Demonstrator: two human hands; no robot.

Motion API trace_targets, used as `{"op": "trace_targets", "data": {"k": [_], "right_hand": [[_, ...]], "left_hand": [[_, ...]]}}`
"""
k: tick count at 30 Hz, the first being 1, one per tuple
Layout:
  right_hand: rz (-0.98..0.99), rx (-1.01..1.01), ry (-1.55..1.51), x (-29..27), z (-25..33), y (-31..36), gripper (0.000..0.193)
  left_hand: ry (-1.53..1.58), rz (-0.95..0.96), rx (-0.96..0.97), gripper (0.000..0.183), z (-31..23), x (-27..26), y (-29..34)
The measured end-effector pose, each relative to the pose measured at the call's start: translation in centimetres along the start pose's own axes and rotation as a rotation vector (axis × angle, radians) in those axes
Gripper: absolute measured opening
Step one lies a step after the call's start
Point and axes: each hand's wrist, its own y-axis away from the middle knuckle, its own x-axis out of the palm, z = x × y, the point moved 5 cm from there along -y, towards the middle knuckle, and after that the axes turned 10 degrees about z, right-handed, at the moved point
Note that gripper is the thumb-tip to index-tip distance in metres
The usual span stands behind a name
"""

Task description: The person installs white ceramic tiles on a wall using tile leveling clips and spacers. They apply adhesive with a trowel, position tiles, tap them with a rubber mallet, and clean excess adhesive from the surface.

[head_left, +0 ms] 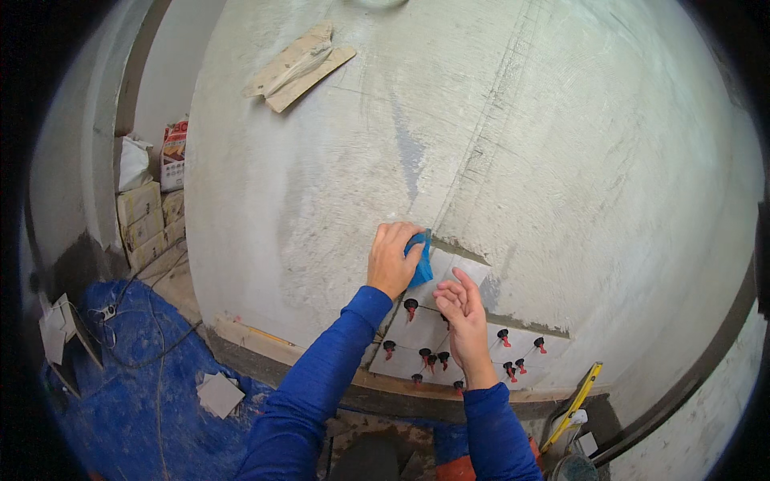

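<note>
A: One view, head-worn fisheye, facing a plastered wall close up, tilted down.
B: Range?
A: Arm's reach; both hands enter from the lower edge. Floor shows lower left. Rim bends straight lines. No second view.

The left hand presses a blue sponge flat against the wall, its fingers curled over the sponge's top edge, right at the upper corner of the white tiles. Just below those fingers a red levelling clip sticks out of a joint. The right hand lies open on the tile face, fingertips pointing up toward the sponge, with more red clips beside and beneath its fingers. Grey plaster wall spreads above both hands; a blue tarp covers the floor.
</note>
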Motion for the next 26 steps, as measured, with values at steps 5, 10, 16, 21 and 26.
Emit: {"op": "trace_targets", "data": {"k": [5,10,16,21,26], "right_hand": [[-0.006,0.009,-0.008,-0.3,-0.4,-0.1,0.069],[0.011,-0.004,-0.002,-0.1,-0.6,-0.1,0.069],[0.015,0.003,-0.022,0.5,-0.8,-0.2,0.069],[0.027,-0.007,-0.006,0.8,-1.0,-0.5,0.068],[0.034,-0.006,0.004,1.2,-1.0,-0.5,0.068]], "left_hand": [[-0.077,0.036,0.005,0.023,0.4,0.8,0.2],[-0.110,0.099,0.000,0.021,1.2,1.4,1.4],[-0.109,0.144,-0.078,0.019,2.3,2.1,5.2],[-0.100,0.136,-0.120,0.018,3.1,2.3,8.3],[-0.050,0.181,-0.136,0.018,4.6,2.5,9.4]]}}
